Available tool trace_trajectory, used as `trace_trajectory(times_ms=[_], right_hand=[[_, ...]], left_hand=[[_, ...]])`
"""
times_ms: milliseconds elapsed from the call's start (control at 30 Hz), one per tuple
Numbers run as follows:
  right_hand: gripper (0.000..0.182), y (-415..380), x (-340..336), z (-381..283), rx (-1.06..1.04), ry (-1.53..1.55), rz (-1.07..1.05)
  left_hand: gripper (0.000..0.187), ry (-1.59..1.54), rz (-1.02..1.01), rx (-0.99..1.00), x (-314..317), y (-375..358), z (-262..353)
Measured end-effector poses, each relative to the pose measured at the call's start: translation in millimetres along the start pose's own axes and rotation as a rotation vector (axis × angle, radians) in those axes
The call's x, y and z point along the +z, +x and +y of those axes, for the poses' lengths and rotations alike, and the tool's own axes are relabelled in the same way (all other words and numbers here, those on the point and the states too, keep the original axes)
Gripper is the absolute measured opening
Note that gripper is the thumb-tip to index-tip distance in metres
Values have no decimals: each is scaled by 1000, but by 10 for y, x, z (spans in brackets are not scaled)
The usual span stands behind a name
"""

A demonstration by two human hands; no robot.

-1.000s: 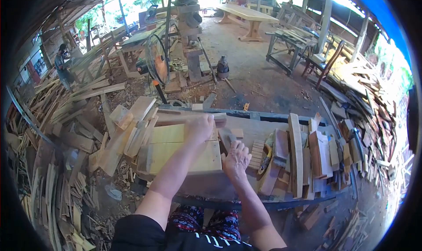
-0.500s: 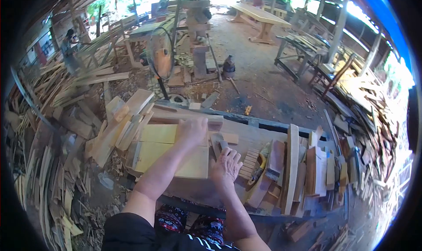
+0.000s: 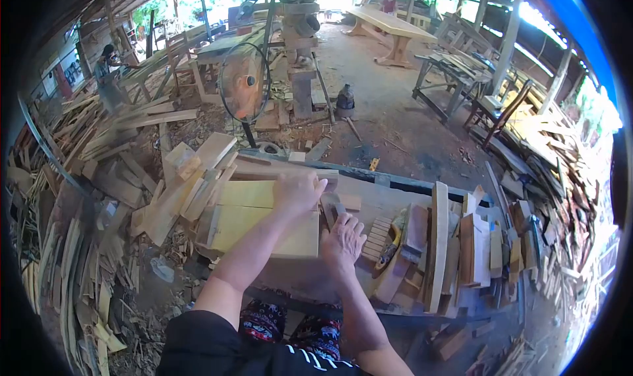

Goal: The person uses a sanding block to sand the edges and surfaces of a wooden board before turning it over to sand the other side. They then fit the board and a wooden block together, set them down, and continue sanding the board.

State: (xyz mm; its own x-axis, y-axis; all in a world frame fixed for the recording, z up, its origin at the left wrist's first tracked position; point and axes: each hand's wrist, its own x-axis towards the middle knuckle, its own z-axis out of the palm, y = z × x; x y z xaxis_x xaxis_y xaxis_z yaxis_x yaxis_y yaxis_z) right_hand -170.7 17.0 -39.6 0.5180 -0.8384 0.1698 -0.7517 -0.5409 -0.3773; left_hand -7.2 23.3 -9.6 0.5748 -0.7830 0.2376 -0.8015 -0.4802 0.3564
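One pale wooden panel (image 3: 247,216), seam across it, at the left end of the bench (image 3: 389,199). Left hand (image 3: 295,193) bears on the panel's far right corner, fingers curled, thumb out; can't tell if they grip anything. Right hand (image 3: 344,239) just off the panel's right edge, fingers bent close together by a small dark piece (image 3: 339,208); grip unclear from here. Small wood block (image 3: 351,203) beyond that hand, slatted piece (image 3: 376,237) to its right. Long timber (image 3: 435,251) toward the bench's right end.
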Motion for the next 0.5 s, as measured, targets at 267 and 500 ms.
trace_trajectory(times_ms=[267, 500], right_hand=[[51, -45, 16, -31, 50, 12, 88], [45, -81, 60, -23, 35, 0, 155]], left_hand=[[67, 49, 77, -3, 114, -297, 183], [79, 164, -166, 106, -246, -1027, 303]])
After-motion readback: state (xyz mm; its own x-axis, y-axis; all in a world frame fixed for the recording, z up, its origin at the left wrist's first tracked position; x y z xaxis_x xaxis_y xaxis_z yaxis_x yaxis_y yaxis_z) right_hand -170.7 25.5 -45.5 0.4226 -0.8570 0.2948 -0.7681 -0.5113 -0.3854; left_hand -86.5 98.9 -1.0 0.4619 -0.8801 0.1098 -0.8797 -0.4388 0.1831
